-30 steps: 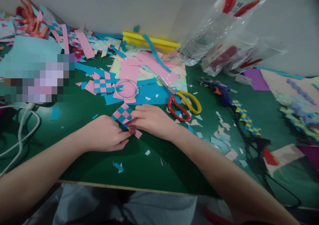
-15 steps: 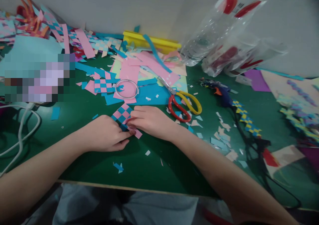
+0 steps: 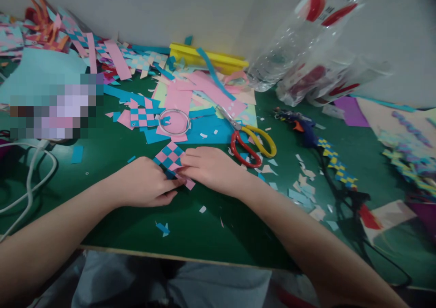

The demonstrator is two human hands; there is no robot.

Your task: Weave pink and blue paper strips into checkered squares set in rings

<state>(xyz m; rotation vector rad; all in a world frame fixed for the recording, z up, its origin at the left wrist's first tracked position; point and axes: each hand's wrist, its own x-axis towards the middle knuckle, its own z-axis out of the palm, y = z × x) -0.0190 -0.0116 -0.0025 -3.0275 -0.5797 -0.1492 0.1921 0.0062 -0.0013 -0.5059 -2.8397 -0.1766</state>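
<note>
Low over the green table, a small pink-and-blue checkered paper weave (image 3: 170, 156) lies between my hands. My left hand (image 3: 145, 183) is closed on its left and lower edge, with the forefinger reaching toward a loose pink strip end. Closed on the right edge is my right hand (image 3: 213, 169), its fingertips meeting those of the left. The contact point is partly hidden by my fingers. Just beyond sit a clear round ring (image 3: 175, 134) and another checkered weave (image 3: 143, 116). Scissors (image 3: 241, 128) with red and yellow handles lie right of them.
Paper sheets and strips (image 3: 177, 96) pile up before a yellow holder (image 3: 207, 58). Plastic cups (image 3: 303, 83) in clear wrap lean by the wall. A white cable (image 3: 29, 185) runs at the left. Paper scraps (image 3: 306, 185) and a thin black cord (image 3: 381, 253) lie right.
Both hands keep their grip on the weave and have hardly moved. The right fingers sit slightly farther right, showing a little more of the weave. The whole view has shifted slightly.
</note>
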